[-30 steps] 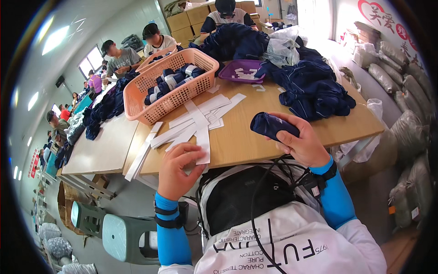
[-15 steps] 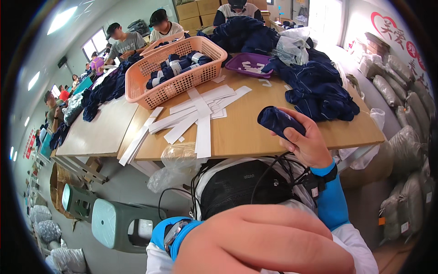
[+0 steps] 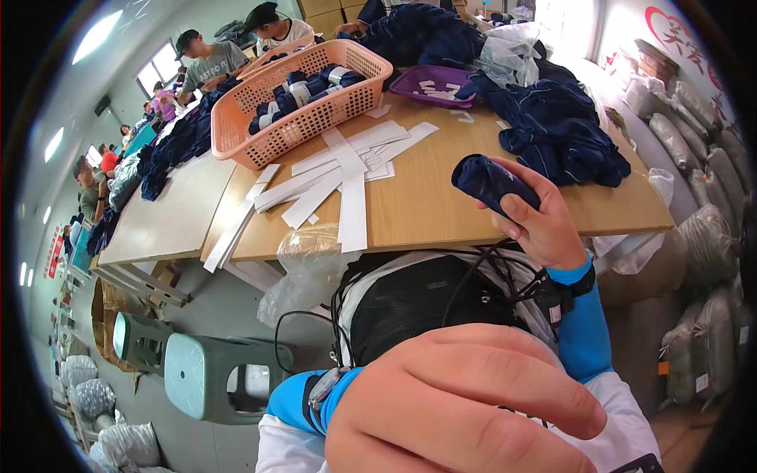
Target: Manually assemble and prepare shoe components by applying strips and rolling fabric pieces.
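Note:
My right hand [image 3: 548,225] is closed round a rolled navy garment [image 3: 493,185], holding it above the table's front edge. The roll tilts, with its end facing up and left. My left hand [image 3: 473,394] looms large at the bottom, very near the camera. Its fingers are bent and partly apart, and nothing shows in them. On the table beyond lie long white paper strips [image 3: 351,181] in a loose, crossed pile. An orange perforated basket [image 3: 315,118] behind them holds several navy rolls with white bands. A purple tray [image 3: 406,87] with small white pieces stands to its right.
Loose navy garments [image 3: 552,134] heap up at the table's right and back, beside clear plastic bags [image 3: 505,59]. Green stools [image 3: 193,378] stand on the floor at left. Filled sacks [image 3: 710,236] line the right wall. Co-workers [image 3: 217,63] sit across the table.
My view has tipped down slightly. My left hand has shifted a little right and its fingers have parted more. The right hand still grips the navy roll.

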### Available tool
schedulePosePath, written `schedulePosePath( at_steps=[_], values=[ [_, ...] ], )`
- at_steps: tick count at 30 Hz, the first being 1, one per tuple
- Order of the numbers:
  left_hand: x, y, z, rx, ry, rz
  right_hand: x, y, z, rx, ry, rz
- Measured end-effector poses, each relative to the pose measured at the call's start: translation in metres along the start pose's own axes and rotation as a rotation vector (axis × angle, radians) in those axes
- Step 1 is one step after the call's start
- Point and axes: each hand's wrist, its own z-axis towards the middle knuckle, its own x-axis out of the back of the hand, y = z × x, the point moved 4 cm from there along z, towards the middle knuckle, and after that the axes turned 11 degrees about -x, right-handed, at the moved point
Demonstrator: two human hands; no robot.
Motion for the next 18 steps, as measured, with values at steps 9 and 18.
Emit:
schedulePosePath(
  at_steps=[9,18],
  values=[
    [-0.0048,0.0092,0.0052,0.254,0.095,0.063,-0.0005,0.0022,0.0005,-0.002,-0.016,0.017],
    [-0.0046,0.0088,0.0073,0.292,0.089,0.059,-0.0001,0.0015,0.0009,-0.002,-0.026,0.015]
  ],
)
